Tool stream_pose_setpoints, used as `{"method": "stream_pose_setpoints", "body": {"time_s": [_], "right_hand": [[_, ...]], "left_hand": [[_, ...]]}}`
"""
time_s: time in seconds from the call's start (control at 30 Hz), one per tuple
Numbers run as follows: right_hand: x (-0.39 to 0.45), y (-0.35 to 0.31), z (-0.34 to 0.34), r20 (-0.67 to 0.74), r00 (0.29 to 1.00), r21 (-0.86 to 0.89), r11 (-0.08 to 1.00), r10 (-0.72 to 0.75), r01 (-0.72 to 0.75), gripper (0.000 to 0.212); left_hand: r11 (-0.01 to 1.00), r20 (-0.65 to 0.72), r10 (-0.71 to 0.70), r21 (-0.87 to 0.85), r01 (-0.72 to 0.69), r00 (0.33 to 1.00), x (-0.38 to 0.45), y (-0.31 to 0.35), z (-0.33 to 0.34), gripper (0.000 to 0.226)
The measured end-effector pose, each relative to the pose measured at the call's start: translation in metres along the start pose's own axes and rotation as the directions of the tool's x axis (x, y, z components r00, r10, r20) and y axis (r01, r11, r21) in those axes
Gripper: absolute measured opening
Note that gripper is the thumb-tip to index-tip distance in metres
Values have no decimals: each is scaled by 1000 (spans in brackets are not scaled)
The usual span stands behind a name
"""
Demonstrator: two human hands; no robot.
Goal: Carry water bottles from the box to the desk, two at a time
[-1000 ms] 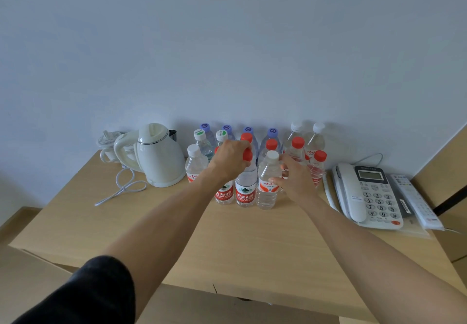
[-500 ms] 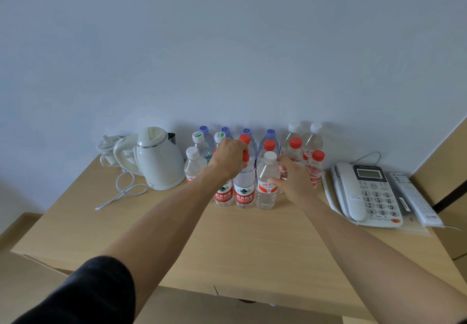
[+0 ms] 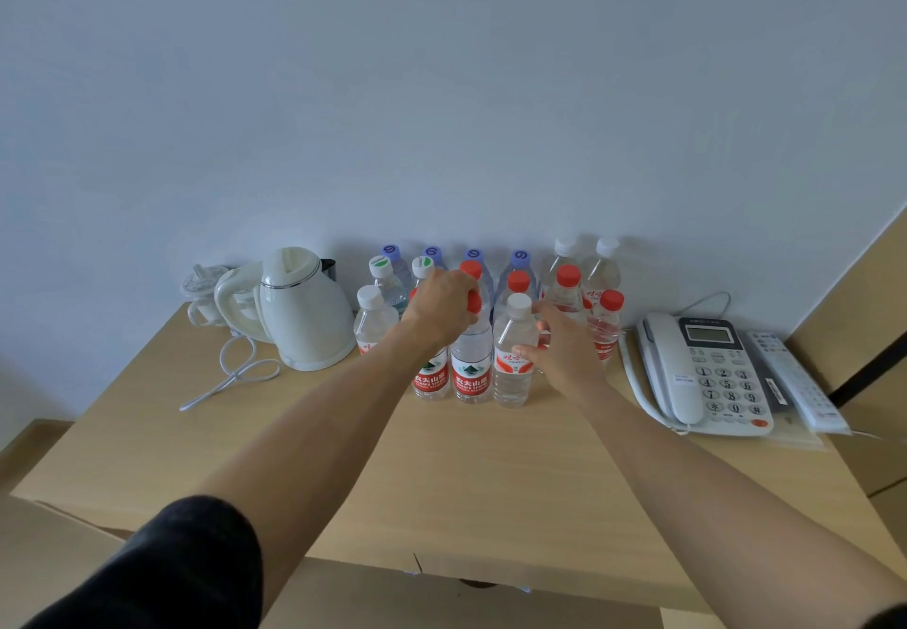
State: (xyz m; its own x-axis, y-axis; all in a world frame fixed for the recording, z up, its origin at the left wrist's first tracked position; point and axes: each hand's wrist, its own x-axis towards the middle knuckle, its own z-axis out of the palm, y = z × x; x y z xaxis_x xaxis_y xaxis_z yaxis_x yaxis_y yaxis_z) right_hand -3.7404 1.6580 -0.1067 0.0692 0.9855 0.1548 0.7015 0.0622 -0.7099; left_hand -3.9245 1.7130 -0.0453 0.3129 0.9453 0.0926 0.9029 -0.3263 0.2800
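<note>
At the far edge of the worktop (image 3: 441,471), water bottles (image 3: 564,285) stand clustered against the wall. Left hand (image 3: 441,304) grips the red cap of a front-row bottle (image 3: 471,363). Right hand (image 3: 564,349) curls round the white-capped bottle (image 3: 513,358) just beside it. A kettle (image 3: 304,314) stands left, a phone (image 3: 706,373) right.
</note>
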Motion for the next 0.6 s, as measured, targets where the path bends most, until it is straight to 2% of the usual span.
{"method": "stream_pose_setpoints", "body": {"time_s": [0.27, 0.43, 0.53, 0.6], "right_hand": [[0, -1, -1, 12, 1000, -23, 1000, 1, -1, 61], [0, 0, -6, 33, 999, -64, 998, -13, 15, 66], [2, -2, -15, 26, 999, -103, 994, -30, 32, 62], [4, -5, -24, 4, 1000, -101, 995, -22, 22, 51]], "left_hand": [[1000, 1, 3, 15, -3, 1000, -2, 1, 0, 39], [998, -20, -13, -63, 12, 1000, -4, -1, -8, 33], [989, -94, -38, -148, 24, 995, -6, 1, -23, 30], [992, -169, -67, -115, 48, 983, -5, 1, -34, 28]]}}
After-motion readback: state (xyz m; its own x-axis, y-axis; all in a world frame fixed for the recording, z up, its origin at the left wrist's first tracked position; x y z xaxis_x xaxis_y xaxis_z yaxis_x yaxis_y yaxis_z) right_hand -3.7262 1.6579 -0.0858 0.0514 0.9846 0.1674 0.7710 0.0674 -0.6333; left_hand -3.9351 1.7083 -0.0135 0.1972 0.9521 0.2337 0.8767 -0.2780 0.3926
